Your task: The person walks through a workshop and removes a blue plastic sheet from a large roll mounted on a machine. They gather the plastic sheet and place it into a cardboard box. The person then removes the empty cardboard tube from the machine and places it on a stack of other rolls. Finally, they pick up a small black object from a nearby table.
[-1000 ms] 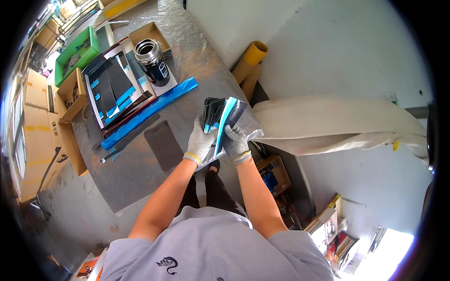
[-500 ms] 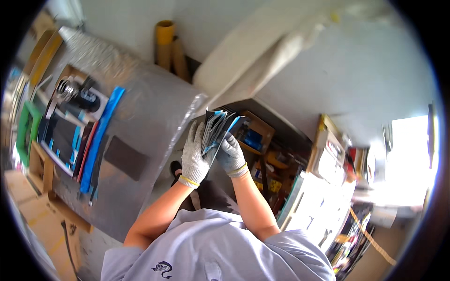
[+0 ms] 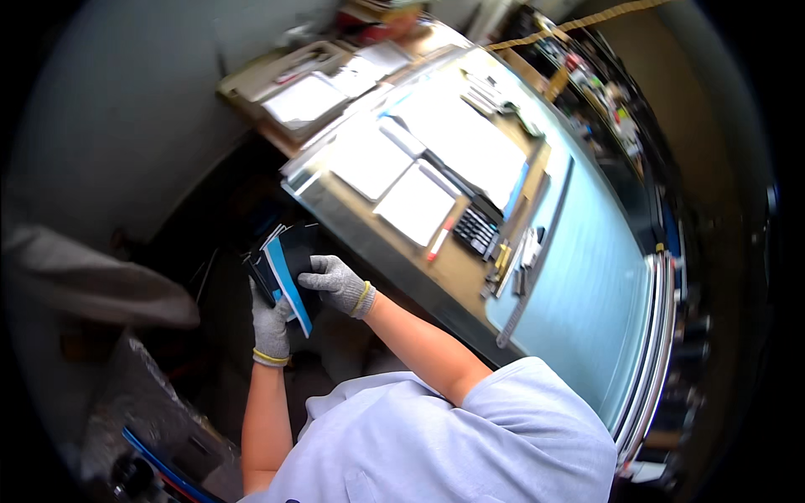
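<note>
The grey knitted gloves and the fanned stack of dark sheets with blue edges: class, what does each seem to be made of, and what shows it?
Grey knitted gloves, on the left hand and right hand: apparently speckled knit yarn, matt, with yellow-trimmed cuffs. Fanned stack of dark sheets with blue edges: thin, flat, stiff-looking, probably plastic film or coated card; the blue strip looks smooth, though the blur leaves it open.

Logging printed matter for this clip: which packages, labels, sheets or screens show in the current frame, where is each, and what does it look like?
Stack of dark sheets with blue strips: fanned, held by the left hand and right hand.
White paper sheets: rectangular, lying on the brown desk ahead.
Calculator: dark, keyed, beside the sheets.
Tray of papers: pale, at the desk's far end.
No lit screen visible.
</note>
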Motion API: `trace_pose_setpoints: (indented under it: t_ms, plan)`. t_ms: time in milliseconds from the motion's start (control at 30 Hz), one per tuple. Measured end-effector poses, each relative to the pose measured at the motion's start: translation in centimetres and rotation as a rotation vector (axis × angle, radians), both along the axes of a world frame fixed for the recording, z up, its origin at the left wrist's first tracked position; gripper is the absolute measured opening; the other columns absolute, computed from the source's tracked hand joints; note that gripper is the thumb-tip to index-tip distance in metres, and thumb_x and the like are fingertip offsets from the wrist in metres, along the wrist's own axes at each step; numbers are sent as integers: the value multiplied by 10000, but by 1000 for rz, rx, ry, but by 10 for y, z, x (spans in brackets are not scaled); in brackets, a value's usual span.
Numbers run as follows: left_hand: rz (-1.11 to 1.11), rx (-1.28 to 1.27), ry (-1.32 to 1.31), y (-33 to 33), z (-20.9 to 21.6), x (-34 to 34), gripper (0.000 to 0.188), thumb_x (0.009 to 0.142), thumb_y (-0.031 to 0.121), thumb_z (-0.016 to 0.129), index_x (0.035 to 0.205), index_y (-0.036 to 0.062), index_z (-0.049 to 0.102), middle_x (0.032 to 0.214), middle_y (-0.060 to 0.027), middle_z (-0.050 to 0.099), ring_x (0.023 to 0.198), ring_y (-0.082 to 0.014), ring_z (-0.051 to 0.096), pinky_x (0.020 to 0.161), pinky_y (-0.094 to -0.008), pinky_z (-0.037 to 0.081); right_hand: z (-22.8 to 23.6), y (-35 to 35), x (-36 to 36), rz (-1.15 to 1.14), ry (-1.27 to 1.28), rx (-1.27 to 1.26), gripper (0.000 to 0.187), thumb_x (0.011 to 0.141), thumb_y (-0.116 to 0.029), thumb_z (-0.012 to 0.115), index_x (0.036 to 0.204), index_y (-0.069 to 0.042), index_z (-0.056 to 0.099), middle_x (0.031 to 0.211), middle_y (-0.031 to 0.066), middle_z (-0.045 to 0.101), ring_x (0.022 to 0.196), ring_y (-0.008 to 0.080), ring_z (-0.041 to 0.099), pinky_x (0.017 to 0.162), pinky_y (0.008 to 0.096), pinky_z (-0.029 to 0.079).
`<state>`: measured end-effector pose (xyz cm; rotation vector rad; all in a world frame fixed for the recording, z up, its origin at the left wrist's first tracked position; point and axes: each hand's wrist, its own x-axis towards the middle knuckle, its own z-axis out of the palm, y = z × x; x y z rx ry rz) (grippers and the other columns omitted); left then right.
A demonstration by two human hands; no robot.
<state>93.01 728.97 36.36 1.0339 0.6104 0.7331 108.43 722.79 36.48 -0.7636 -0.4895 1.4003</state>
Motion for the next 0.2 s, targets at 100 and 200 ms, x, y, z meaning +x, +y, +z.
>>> trace_pose_setpoints:
  t_ms: [100, 200]
  plan:
    - [-266, 151, 343, -75, -11, 125, 426, 847, 203, 690, 1187, -12, 550, 1029, -99, 638, 915, -173, 620, 794, -291, 500, -2, -130, 109, -248, -201, -173, 265, 879, -116, 654, 1100, 28, 636, 1009, 80, 689, 896, 148, 656, 860, 297, 522]
    - [-587, 333, 683, -147, -36, 199, 345, 862, 186, 636, 1151, 5, 588, 982, -119, 653, 877, -175, 626, 768, -294, 495, -32, -235, 152, -463, -249, -329, 257, 890, -123, 638, 1100, 25, 633, 994, 97, 694, 889, 174, 674, 845, 312, 547]
